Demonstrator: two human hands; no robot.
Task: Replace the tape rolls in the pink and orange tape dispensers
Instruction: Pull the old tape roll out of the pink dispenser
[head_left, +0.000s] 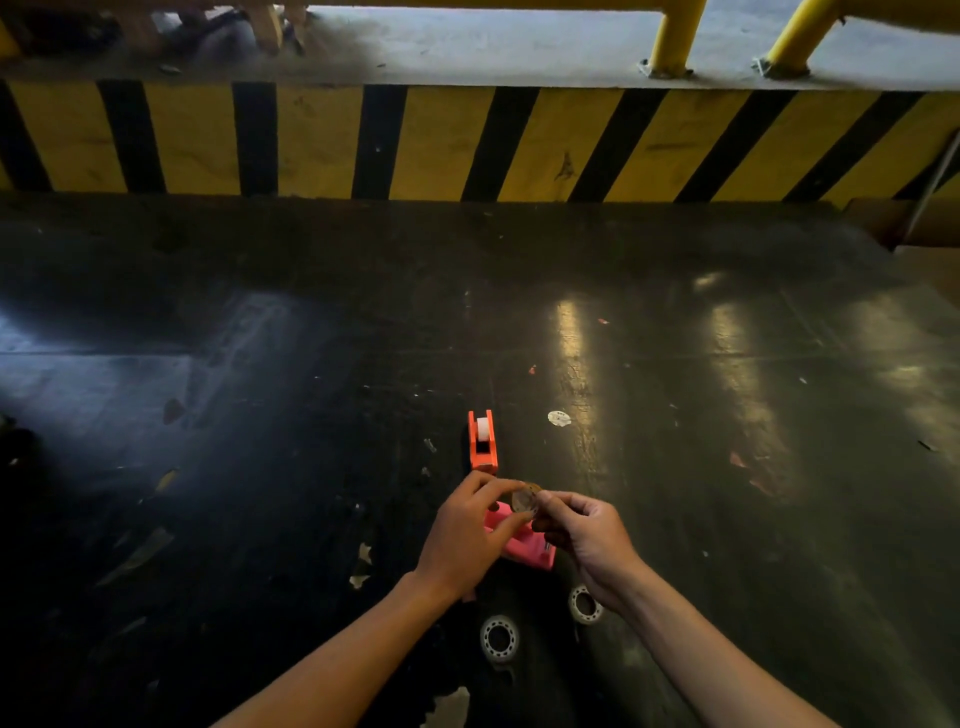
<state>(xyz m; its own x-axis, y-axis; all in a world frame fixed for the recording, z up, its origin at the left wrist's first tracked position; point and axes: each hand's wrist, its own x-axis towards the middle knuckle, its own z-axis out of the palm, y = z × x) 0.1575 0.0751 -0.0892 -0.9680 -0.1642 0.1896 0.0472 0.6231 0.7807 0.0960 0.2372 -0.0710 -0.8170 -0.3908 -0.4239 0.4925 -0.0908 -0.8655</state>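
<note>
— Well, where's the tape roll (524, 500)?
— Pinched between both hands, just above the pink dispenser (524, 545) on the dark glossy bench (260, 467).
— Hands?
— Left hand (467, 535) and right hand (587, 540), fingers curled closed on the small brownish ring.
— The orange dispenser (483, 447)?
— Upright just beyond, white roll inside. Two white rolls (500, 638) lie nearer.
</note>
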